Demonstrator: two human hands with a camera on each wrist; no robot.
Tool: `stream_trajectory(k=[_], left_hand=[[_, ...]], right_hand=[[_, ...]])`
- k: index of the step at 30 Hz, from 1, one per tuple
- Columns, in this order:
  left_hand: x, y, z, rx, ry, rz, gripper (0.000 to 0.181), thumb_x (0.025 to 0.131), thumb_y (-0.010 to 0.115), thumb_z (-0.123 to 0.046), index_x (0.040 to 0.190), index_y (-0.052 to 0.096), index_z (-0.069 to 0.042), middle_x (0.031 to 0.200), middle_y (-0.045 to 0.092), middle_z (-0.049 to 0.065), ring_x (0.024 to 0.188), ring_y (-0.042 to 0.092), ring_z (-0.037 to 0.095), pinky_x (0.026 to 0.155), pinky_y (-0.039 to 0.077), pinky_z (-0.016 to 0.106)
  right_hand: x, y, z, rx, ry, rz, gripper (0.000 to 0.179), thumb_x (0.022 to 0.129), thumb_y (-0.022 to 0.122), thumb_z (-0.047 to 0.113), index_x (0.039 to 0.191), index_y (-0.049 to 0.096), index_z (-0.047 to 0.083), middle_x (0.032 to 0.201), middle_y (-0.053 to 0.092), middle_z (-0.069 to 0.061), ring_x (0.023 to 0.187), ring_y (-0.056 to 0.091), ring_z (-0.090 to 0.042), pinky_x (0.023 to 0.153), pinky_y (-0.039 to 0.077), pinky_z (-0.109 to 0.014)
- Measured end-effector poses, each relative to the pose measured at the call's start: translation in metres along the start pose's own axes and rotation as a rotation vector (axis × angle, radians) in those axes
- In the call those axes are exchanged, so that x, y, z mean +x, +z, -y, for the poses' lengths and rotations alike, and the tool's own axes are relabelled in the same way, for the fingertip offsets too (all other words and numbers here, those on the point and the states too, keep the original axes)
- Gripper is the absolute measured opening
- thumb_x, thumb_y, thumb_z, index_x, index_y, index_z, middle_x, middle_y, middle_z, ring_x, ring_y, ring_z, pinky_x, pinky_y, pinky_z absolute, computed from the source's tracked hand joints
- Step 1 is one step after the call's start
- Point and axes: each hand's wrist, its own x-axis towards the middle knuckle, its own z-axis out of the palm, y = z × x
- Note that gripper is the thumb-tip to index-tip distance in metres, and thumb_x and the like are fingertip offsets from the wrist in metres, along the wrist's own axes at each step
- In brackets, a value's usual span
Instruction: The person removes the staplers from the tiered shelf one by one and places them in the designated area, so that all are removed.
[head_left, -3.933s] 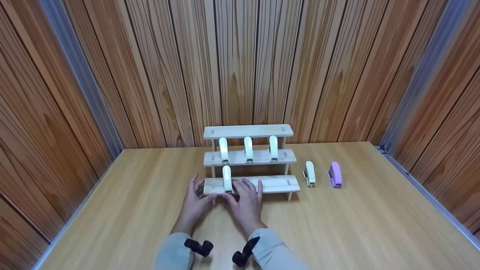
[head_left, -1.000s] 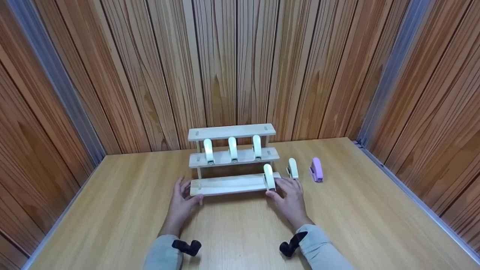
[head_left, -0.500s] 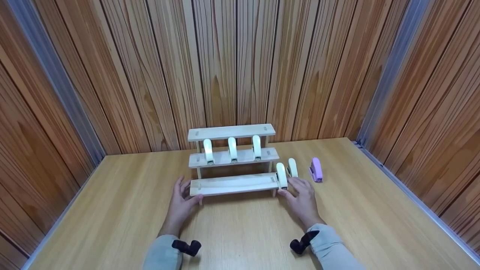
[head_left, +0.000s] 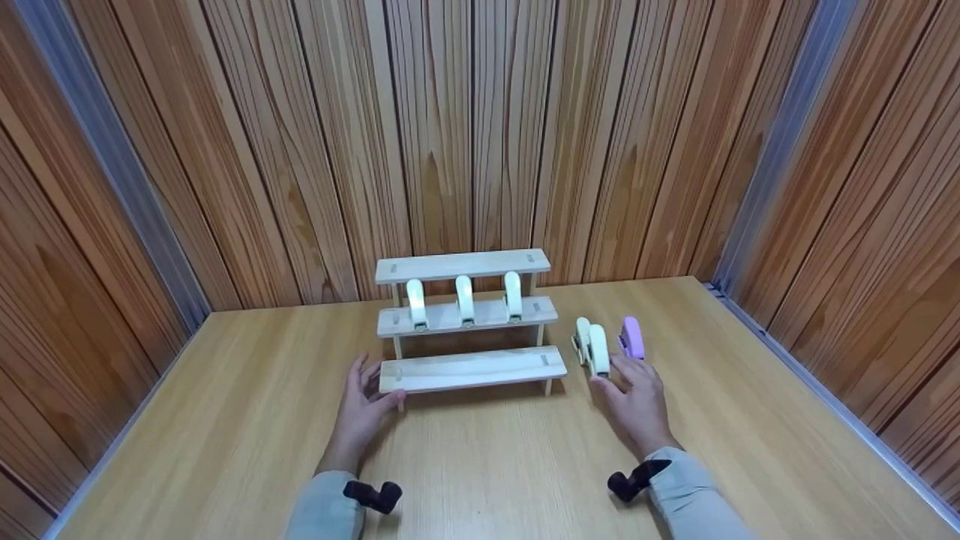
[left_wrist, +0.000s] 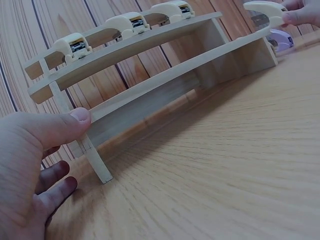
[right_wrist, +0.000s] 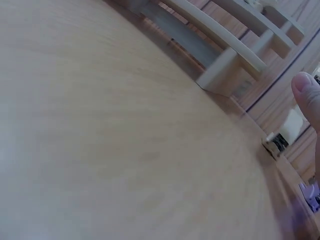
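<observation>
My right hand [head_left: 639,401] pinches a pale cream stapler [head_left: 598,349] to the right of a three-step wooden rack [head_left: 472,369]. In the left wrist view this stapler [left_wrist: 267,9] is held above the table. My left hand [head_left: 358,414] grips the left end of the rack's lowest step, its thumb on the front edge. Three pale staplers stand in a row on the middle step, the central stapler [head_left: 465,300] among them. Another pale stapler [head_left: 581,339] stands on the table, partly hidden behind the held one. A purple stapler [head_left: 631,337] stands farther right.
The wooden table [head_left: 480,465] carries the rack near its back edge. Wood-patterned panels [head_left: 450,135] rise behind and at both sides, with metal posts at the corners. Bare boards show on the top step [head_left: 463,265] and lowest step.
My right hand has slid the stapler rightward along the lowest step from its left end, then carried it off past the right end. The left hand stays at the rack's left end.
</observation>
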Motion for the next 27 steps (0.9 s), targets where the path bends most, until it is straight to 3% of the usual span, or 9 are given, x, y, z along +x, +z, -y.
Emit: stream_trajectory(k=[8, 16, 23, 27], left_hand=[[-0.001, -0.002, 0.001, 0.002, 0.018, 0.003, 0.102, 0.089, 0.078, -0.01, 0.162, 0.008, -0.013, 0.163, 0.032, 0.015, 0.149, 0.029, 0.035, 0.12, 0.03, 0.05], [-0.001, -0.002, 0.002, -0.006, 0.0, -0.002, 0.101, 0.089, 0.077, -0.011, 0.162, 0.008, -0.015, 0.163, 0.032, 0.013, 0.15, 0.029, 0.034, 0.121, 0.029, 0.05], [-0.001, 0.0, 0.001, -0.021, 0.041, -0.003, 0.102, 0.087, 0.079, -0.007, 0.161, 0.008, -0.009, 0.161, 0.033, 0.019, 0.149, 0.029, 0.037, 0.12, 0.03, 0.051], [-0.001, 0.0, 0.0, -0.009, 0.021, -0.004, 0.104, 0.086, 0.08, -0.011, 0.162, 0.008, -0.011, 0.162, 0.033, 0.017, 0.149, 0.028, 0.036, 0.12, 0.03, 0.05]], right_hand=[[0.001, -0.021, -0.011, -0.016, 0.102, 0.085, 0.068, 0.092, 0.071, 0.045, 0.146, 0.053, 0.008, 0.15, 0.05, -0.017, 0.139, 0.041, -0.038, 0.117, 0.031, -0.059], [0.002, -0.038, -0.027, 0.043, 0.175, 0.122, 0.07, 0.094, 0.068, 0.048, 0.15, 0.05, 0.011, 0.152, 0.046, -0.017, 0.138, 0.041, -0.037, 0.114, 0.034, -0.061], [0.004, -0.053, -0.038, 0.03, 0.196, 0.112, 0.072, 0.095, 0.066, 0.05, 0.151, 0.047, 0.01, 0.149, 0.047, -0.019, 0.134, 0.043, -0.038, 0.112, 0.037, -0.061], [0.003, -0.063, -0.042, 0.049, 0.225, 0.113, 0.068, 0.096, 0.065, 0.048, 0.151, 0.048, 0.012, 0.148, 0.047, -0.018, 0.132, 0.044, -0.037, 0.11, 0.041, -0.058]])
